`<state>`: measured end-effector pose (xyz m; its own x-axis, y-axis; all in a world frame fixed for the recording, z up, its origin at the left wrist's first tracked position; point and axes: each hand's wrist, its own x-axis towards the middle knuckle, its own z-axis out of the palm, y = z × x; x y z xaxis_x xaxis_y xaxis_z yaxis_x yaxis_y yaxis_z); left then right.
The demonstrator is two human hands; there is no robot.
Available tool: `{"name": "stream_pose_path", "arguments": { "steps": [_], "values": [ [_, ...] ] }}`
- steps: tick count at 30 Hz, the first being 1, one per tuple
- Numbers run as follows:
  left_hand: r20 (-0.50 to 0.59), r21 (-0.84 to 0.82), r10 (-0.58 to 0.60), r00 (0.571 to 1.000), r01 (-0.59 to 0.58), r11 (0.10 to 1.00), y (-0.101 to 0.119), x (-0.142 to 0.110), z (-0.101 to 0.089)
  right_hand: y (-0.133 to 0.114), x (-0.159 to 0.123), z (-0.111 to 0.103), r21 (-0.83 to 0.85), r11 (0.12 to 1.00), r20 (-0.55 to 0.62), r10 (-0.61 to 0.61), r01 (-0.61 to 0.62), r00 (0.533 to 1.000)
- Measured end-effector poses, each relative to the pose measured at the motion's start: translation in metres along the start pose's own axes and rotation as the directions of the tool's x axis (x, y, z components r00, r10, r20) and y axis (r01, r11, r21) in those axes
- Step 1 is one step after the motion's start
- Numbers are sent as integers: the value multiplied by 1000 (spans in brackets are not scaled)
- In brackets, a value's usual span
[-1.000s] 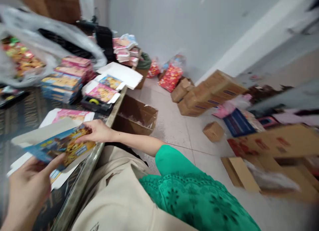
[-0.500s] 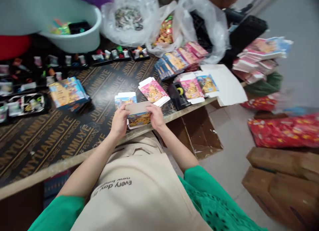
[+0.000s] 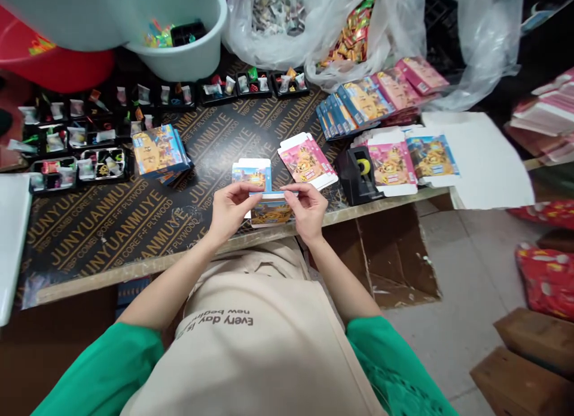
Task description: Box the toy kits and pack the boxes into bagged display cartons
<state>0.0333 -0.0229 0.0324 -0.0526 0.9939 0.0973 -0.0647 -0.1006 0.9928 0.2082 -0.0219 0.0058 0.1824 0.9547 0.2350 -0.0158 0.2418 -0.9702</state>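
Between my two hands, at the table's near edge, is a small printed cardboard box (image 3: 270, 214) with a blue and yellow picture. My left hand (image 3: 231, 210) pinches its upper left corner, thumb and fingertips at the top edge. On the opposite corner my right hand (image 3: 308, 208) grips the same top edge with thumb and forefinger. Just behind lies a flat blue carton (image 3: 252, 172), partly hidden by my left fingers. Beside it sits a pile of flat pink cartons (image 3: 307, 160). A black tape dispenser (image 3: 357, 176) with yellow tape stands right of these.
Stacked blue boxes (image 3: 161, 150) lie on the left of the dark plywood table (image 3: 210, 135). Black trays (image 3: 101, 135) with small packets line the back left. Finished-looking boxes (image 3: 365, 99), plastic bags (image 3: 273, 36) and tubs (image 3: 183, 60) stand behind. An open brown carton (image 3: 394, 254) is below the edge.
The box's top flap, grey-white and raised earlier, is now folded down under my fingertips. My fingers have come closer together along its top edge. The camera view has shifted left.
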Motion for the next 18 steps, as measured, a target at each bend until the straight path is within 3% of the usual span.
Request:
{"name": "stream_pose_path", "arguments": {
  "steps": [2, 4, 8, 11, 13, 16, 18],
  "values": [
    [68, 133, 71, 995, -80, 988, 4, 0, -7, -5, 3, -6, 2, 1000, 57, -25, 25, 998],
    [155, 267, 209, 966, -245, 932, 3, -4, -14, -7, 6, -14, -1, 999, 117, -43, 44, 992],
    [368, 430, 439, 820, -568, 701, -12, -16, -28, 1, 8, -34, -99, 976, 265, -164, 196, 950],
    [437, 429, 560, 703, -711, 558, -24, -26, -32, 11, 1, -41, -188, 907, 335, -302, 378, 892],
    [440, 421, 608, 661, -749, 511, -28, -31, -30, 13, -5, -43, -243, 856, 355, -360, 457, 863],
    [430, 485, 569, 701, -711, 509, -27, -31, -23, 6, -7, -56, -383, 779, 365, -367, 497, 856],
    [418, 550, 515, 748, -660, 512, -23, -27, -16, 1, -2, -83, -552, 718, 220, -364, 423, 905]
  ]
}}
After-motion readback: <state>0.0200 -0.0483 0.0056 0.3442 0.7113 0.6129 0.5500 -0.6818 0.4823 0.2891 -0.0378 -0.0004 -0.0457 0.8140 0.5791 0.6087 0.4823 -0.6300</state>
